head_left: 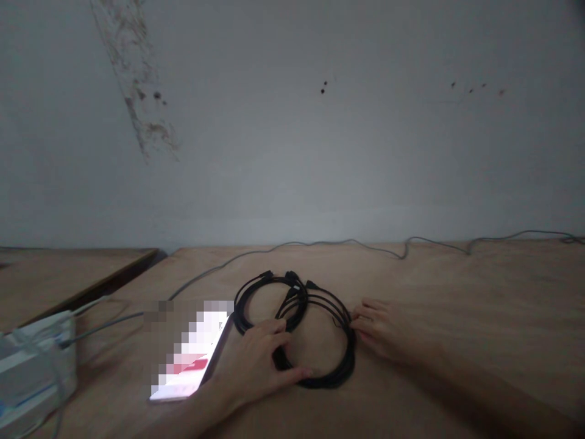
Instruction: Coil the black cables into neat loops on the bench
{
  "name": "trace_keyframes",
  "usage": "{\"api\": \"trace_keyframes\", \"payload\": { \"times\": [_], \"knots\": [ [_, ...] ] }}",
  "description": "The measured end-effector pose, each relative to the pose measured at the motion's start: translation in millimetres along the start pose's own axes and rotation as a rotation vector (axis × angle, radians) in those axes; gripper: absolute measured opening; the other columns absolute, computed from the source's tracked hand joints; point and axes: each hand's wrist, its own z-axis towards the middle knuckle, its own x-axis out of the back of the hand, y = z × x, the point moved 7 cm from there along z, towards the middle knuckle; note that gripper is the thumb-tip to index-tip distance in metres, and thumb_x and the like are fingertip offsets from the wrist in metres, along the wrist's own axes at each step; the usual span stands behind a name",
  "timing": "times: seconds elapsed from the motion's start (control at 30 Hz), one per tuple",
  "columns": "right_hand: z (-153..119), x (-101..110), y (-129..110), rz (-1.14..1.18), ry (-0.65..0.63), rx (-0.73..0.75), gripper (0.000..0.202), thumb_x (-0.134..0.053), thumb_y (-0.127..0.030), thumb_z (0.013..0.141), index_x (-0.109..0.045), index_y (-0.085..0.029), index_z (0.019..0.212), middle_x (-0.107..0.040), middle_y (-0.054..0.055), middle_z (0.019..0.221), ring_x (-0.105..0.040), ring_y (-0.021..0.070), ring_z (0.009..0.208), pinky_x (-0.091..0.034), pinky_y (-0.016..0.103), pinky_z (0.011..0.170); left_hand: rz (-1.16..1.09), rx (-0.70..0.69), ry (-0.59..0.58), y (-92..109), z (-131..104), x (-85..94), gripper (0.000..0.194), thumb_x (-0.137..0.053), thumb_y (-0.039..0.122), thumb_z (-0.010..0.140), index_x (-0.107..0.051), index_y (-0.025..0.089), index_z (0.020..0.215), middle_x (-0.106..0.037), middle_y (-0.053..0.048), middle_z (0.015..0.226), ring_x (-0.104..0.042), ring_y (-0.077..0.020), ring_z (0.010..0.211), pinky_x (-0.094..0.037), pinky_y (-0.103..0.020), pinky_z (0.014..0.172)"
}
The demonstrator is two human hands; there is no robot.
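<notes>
Two coils of black cable lie on the wooden table, partly overlapping. The nearer black cable coil (pixel 349 360) rests between my hands, its loops fanned apart along the top. My left hand (pixel 262 353) grips its left side, with the thumb stretched along the bottom edge. At the right side, the bent fingertips of my right hand (pixel 377 326) pinch the loops, beside a thin dark tie-like end. The other black cable coil (pixel 239 308) sits behind and to the left, close to my left fingers. Black connector plugs (pixel 292 276) stick out along the tops of both coils.
A lit phone-like screen (pixel 201 366), partly pixelated, lies left of my left hand. A white box-like device (pixel 36 366) with cords stands at the far left. One grey cord (pixel 256 251) crosses the wooden table (pixel 479 305) near the wall. A gap separates another tabletop (pixel 59 274).
</notes>
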Motion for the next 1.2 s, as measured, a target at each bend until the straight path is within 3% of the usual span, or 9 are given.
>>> {"api": "trace_keyframes", "payload": {
  "times": [0.17, 0.37, 0.47, 0.67, 0.93, 1.2],
  "knots": [
    [-1.1, -4.9, 9.2, -0.020, -0.018, 0.137, 0.023, -0.055, -0.018, 0.096, -0.073, -0.023, 0.111, -0.075, 0.008, 0.110, -0.065, 0.0267, 0.102, -0.054, 0.042, 0.090, 0.066, -0.018, 0.014, 2.6, 4.5, 5.5, 0.057, -0.068, 0.076, 0.073, -0.071, 0.019, 0.075, -0.071, -0.010, 0.092, -0.067, -0.0278, 0.081, -0.053, -0.039, 0.074],
    [-2.0, 0.7, 4.6, 0.025, 0.125, 0.191, 0.027, -0.049, -0.014, 0.099, -0.072, -0.021, 0.112, -0.075, 0.009, 0.115, -0.068, 0.0233, 0.102, -0.057, 0.037, 0.088, 0.037, -0.111, 0.084, 26.6, 19.4, 10.9, 0.045, -0.065, 0.058, 0.085, -0.062, 0.019, 0.065, -0.068, -0.009, 0.086, -0.065, -0.0262, 0.086, -0.050, -0.038, 0.078],
    [-5.5, 3.6, -1.3, 0.046, 0.195, 0.187, 0.026, -0.049, -0.014, 0.100, -0.072, -0.021, 0.111, -0.075, 0.009, 0.118, -0.070, 0.0234, 0.101, -0.058, 0.036, 0.086, -0.002, -0.226, 0.055, 35.4, 21.9, -2.6, 0.039, -0.060, 0.045, 0.091, -0.058, 0.018, 0.062, -0.065, -0.007, 0.082, -0.062, -0.0227, 0.082, -0.048, -0.036, 0.076],
    [-12.0, 2.2, -2.8, 0.083, 0.211, 0.131, 0.021, -0.054, -0.016, 0.095, -0.072, -0.022, 0.103, -0.075, 0.009, 0.122, -0.072, 0.0269, 0.102, -0.059, 0.043, 0.090, -0.093, -0.306, -0.010, 32.2, 19.6, -22.7, 0.039, -0.052, 0.033, 0.095, -0.048, 0.020, 0.059, -0.057, -0.002, 0.067, -0.056, -0.0169, 0.067, -0.041, -0.030, 0.066],
    [-9.3, 20.7, 8.5, 0.197, 0.332, 0.001, 0.023, -0.048, -0.014, 0.099, -0.064, -0.022, 0.114, -0.077, 0.011, 0.109, -0.072, 0.0229, 0.089, -0.059, 0.041, 0.087, -0.090, -0.314, -0.089, 33.5, 21.1, -24.9, 0.034, -0.054, 0.026, 0.092, -0.043, 0.020, 0.060, -0.056, 0.001, 0.064, -0.054, -0.0143, 0.061, -0.036, -0.027, 0.059],
    [-10.4, 20.2, 26.0, 0.333, 0.334, -0.245, 0.017, -0.048, -0.025, 0.101, -0.065, -0.022, 0.098, -0.070, 0.007, 0.084, -0.066, 0.0199, 0.073, -0.055, 0.032, 0.069, -0.081, -0.310, -0.096, 33.6, 20.9, -24.7, 0.032, -0.054, 0.026, 0.092, -0.046, 0.020, 0.062, -0.058, 0.001, 0.065, -0.056, -0.0140, 0.061, -0.038, -0.027, 0.061]
  ]
}}
